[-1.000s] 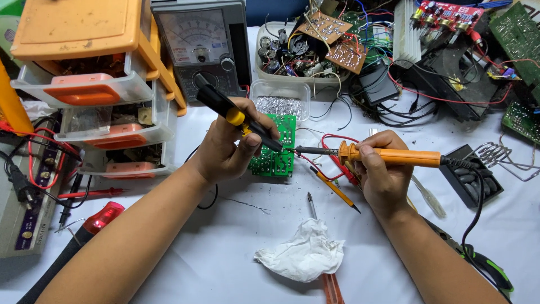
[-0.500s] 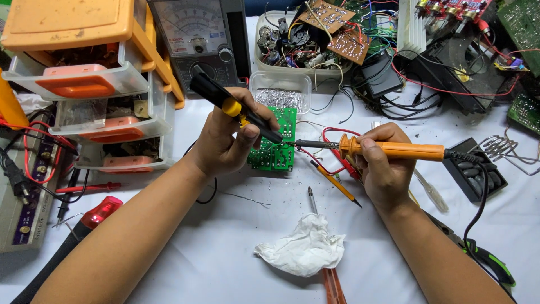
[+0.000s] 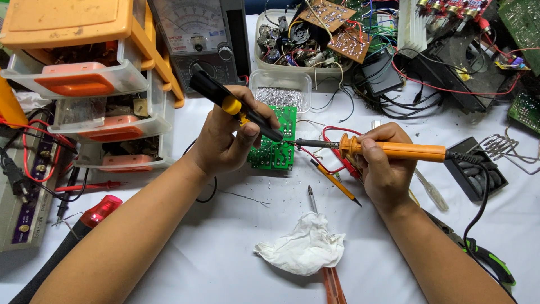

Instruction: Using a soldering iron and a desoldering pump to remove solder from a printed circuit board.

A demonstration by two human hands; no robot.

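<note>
Item one, at the centre of our view: a green circuit board [image 3: 277, 143], lying flat on the white counter [image 3: 185, 247], partly hidden under our left hand. Item two: our left hand [image 3: 228, 141], clenched around a black desoldering pump with a yellow band [image 3: 233, 105], its body slanting up toward 10 o'clock and its tip down over the board. Item three: our right hand [image 3: 382, 166], at 3 o'clock from the board, grasping an orange-handled soldering iron [image 3: 394, 150] held nearly level, its metal tip meeting the pump's tip just above the board's right edge; its black cord runs off toward 4 o'clock. Just at 12 o'clock from the board we record a small clear box of silvery parts [image 3: 279, 93], and beyond it a tray of loose boards and wires [image 3: 315, 34]. At 11 o'clock stands an analogue meter [image 3: 199, 39]; at 9 to 10 o'clock, an orange and clear drawer cabinet [image 3: 84, 84]. At 6 o'clock lies a crumpled white tissue [image 3: 301, 247], with a thin metal probe [image 3: 311, 198] between it and the board. An orange pencil-like tool [image 3: 334, 183] lies near 5 o'clock, just beside our right hand. A red-capped tool [image 3: 98, 211] lies at 8 o'clock, well apart.
</note>
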